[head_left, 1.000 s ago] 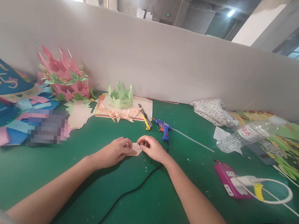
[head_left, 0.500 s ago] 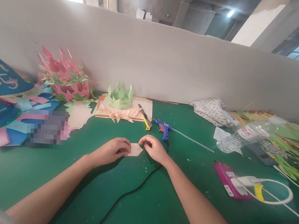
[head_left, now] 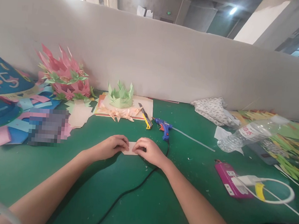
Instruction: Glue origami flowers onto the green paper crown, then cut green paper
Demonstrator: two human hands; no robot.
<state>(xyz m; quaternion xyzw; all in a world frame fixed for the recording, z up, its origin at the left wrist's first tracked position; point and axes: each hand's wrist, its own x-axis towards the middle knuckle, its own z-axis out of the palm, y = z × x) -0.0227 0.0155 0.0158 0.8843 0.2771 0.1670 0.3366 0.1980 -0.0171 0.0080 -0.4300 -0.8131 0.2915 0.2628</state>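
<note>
A small folded piece of pale paper [head_left: 131, 149] lies on the green table between my hands. My left hand [head_left: 112, 147] grips its left end, fingers curled over the edge. At the other end my right hand [head_left: 148, 150] pinches the paper between thumb and fingers, hiding the right tip. Just beyond the hands are a blue glue gun [head_left: 164, 127] with a clear glue stick in its back and a yellow utility knife [head_left: 146, 116]. A green paper crown [head_left: 120, 95] stands on a stack of paper [head_left: 146, 106] behind them, with peach folded paper flowers [head_left: 120, 114] in front.
Pink paper crowns [head_left: 65, 72], blue cone hats [head_left: 5, 78] and paper scraps crowd the left. On the right are a plastic bottle [head_left: 250, 132], a magenta power strip [head_left: 230, 180] and a patterned cloth [head_left: 215, 109]. A black cord [head_left: 131, 189] crosses the front. A pale partition [head_left: 168, 58] stands behind.
My right hand has moved left onto the paper's right end, covering the pointed tip that showed before. My left hand has slid slightly left, uncovering the paper's left end.
</note>
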